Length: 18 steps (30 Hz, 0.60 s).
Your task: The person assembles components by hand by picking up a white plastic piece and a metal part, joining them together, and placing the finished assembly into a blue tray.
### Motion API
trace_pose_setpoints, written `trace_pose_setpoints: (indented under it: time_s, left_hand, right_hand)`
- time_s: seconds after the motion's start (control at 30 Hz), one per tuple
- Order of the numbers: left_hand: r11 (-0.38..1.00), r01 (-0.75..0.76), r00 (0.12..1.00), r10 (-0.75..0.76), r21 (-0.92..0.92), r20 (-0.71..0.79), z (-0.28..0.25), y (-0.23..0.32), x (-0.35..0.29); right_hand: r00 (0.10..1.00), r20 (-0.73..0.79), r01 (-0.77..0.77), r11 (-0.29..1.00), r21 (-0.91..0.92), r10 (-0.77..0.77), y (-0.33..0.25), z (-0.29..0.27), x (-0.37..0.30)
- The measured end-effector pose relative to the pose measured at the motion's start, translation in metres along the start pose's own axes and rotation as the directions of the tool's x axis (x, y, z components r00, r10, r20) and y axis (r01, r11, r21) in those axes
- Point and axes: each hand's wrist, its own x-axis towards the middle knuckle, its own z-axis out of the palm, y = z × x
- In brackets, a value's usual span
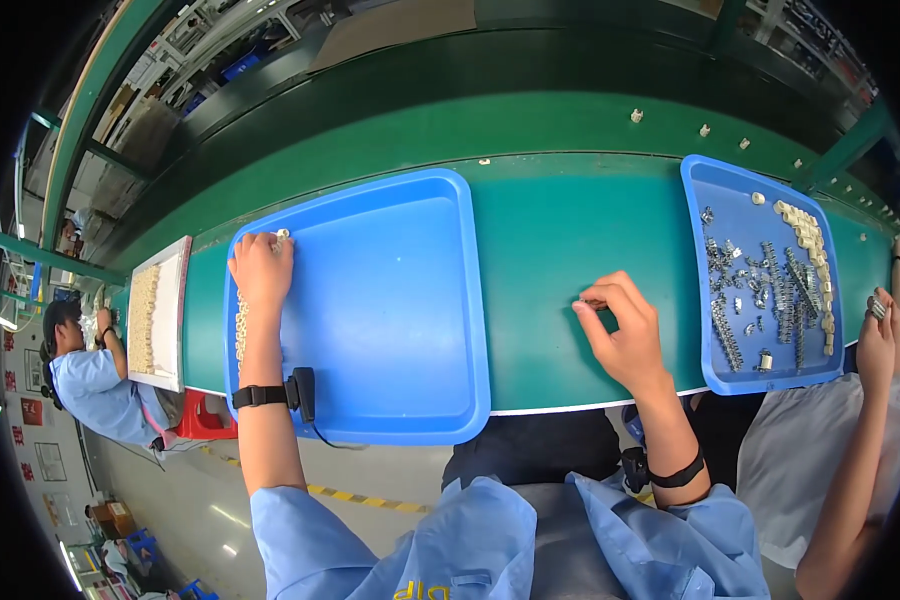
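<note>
At the far left corner of the large blue tray (380, 425), my left hand (261, 272) has its fingers closed on a small cream-white part (283, 235). Below that hand, a row of similar cream parts (241, 335) runs along the tray's left side, partly covered by my forearm. My right hand (628, 335) is over the green work surface (540, 280), between the two blue trays. Its thumb and fingers are pinched together. A small dark shape shows at the fingertips, too little of it to name.
Metal parts (785, 295) and cream parts (810, 235) lie in a second blue tray (705, 290) at right. Beside it, a co-worker's hand (876, 340) holds small metal pieces. A white box (183, 310) of cream parts stands left, near another person (100, 365). Spaced small parts (705, 130) sit on the green strip behind.
</note>
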Motion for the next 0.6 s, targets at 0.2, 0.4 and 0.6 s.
trace_pose_setpoints:
  time_s: [0.2, 0.4, 0.6]
  left_hand:
    - [0.998, 0.002, 0.999, -0.004, -0.062, -0.037, 0.004, -0.012, 0.000]
    - [0.733, 0.012, 0.991, 0.084, -0.680, 0.108, -0.063, 0.053, -0.031]
    - [0.069, 0.063, 0.873, 0.479, -0.996, 0.088, -0.129, 0.155, -0.101]
  right_hand:
    - [1.000, 0.025, -0.006, 1.000, 0.006, 0.005, -0.003, 0.003, 0.001]
    - [0.999, 0.016, 0.033, 0.993, 0.113, -0.035, 0.002, -0.007, -0.001]
    - [0.988, 0.005, 0.128, 0.830, 0.542, -0.156, -0.040, -0.019, 0.012]
